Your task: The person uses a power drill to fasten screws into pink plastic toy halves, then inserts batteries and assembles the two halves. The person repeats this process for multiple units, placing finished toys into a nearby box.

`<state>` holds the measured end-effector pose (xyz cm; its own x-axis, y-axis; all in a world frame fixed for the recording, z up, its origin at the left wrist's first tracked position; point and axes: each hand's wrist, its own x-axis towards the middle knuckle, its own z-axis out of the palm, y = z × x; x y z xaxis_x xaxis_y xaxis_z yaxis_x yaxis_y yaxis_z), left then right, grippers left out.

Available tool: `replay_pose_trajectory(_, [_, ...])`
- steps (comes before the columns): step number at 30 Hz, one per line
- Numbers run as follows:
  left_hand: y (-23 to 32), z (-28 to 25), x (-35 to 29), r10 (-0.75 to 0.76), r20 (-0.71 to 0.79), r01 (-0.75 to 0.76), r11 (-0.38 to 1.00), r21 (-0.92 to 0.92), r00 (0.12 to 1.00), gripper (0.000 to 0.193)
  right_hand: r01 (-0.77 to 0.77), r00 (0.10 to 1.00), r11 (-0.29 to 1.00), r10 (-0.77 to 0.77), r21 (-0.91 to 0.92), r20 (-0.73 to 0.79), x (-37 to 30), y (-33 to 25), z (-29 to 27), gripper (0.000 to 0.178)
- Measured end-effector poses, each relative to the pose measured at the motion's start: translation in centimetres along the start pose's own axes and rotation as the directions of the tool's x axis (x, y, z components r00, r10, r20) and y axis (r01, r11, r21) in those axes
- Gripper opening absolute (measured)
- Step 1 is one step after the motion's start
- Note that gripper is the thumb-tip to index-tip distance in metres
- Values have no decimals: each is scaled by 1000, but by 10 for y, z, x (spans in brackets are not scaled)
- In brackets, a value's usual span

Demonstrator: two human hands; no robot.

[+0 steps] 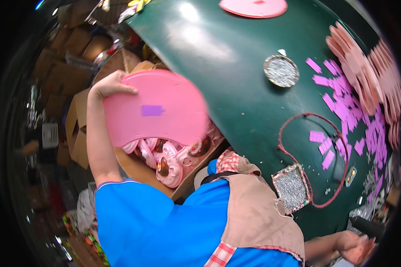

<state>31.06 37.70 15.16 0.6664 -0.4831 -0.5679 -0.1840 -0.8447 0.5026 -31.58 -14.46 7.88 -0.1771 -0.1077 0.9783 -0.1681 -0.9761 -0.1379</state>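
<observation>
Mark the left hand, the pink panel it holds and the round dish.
Left hand (109, 85): head view, back of hand.
Pink panel (176, 107): head view, flat face.
Round dish (283, 85): head view, lower rim.

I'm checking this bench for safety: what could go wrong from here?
The pink panel could slip: only the left hand grips it, near one edge. If dropped, it might scuff the pink pieces in the box below. The red cord, looping beside the square tray, might snag and tip it.
</observation>
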Motion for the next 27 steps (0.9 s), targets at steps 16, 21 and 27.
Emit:
replay_pose_trajectory(16, [-327,415,57,-685,-514,550,725,-415,516,101,-459,856,884,414,87,309,-39,-12,62,26])
replay_pose_trajectory(21, [-387,256,65,-251,-700,429,899,87,669,39,-664,643,737,650,-126,405,-65,-17,100,34])
replay_pose_trajectory(27, [-142,121,216,60,-918,-343,935,-86,393,33,-868,421,494,777,-39,469,-80,31,203,45])
